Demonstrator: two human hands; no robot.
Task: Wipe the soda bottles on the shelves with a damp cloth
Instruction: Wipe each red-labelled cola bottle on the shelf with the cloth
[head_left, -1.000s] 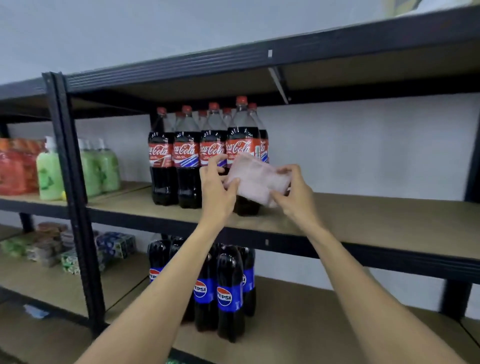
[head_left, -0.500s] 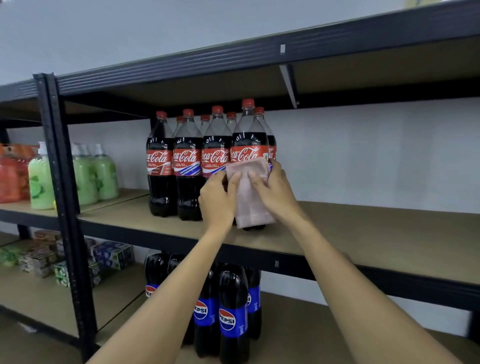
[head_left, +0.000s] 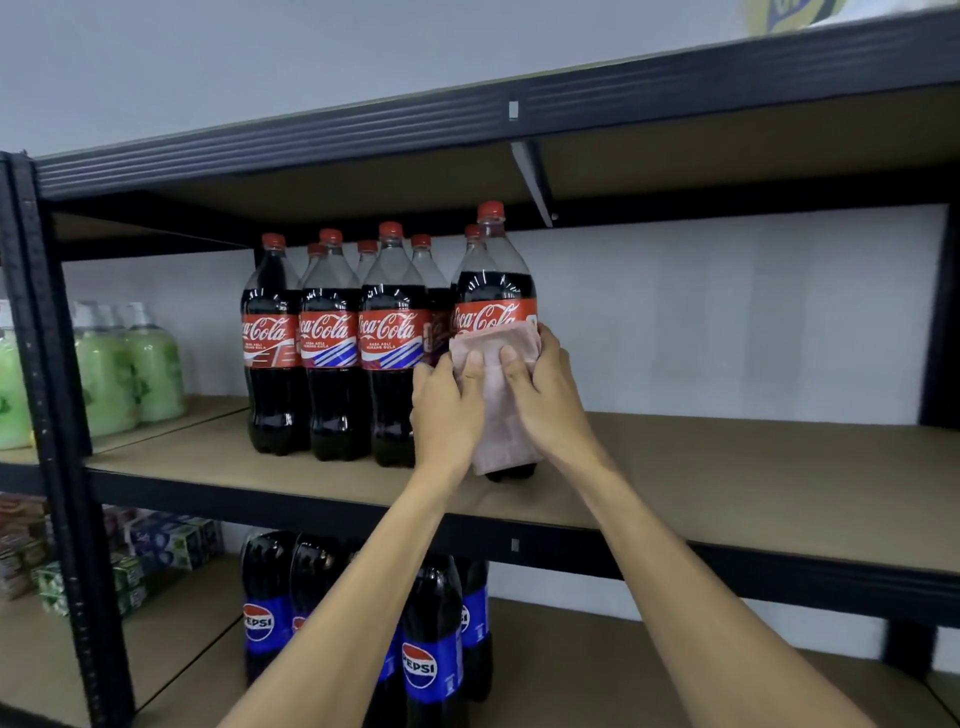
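head view showed the left hand (head_left: 447, 410) and right hand (head_left: 550, 395) clasping a pink cloth (head_left: 496, 340) against the rightmost coca-cola bottle (head_left: 493, 291), fingers (head_left: 474, 361) curled over the cloth below its label. that bottle stood upright on the shelf (head_left: 727, 467). other coca-cola bottles (head_left: 332, 353) stood just left of it, one behind.
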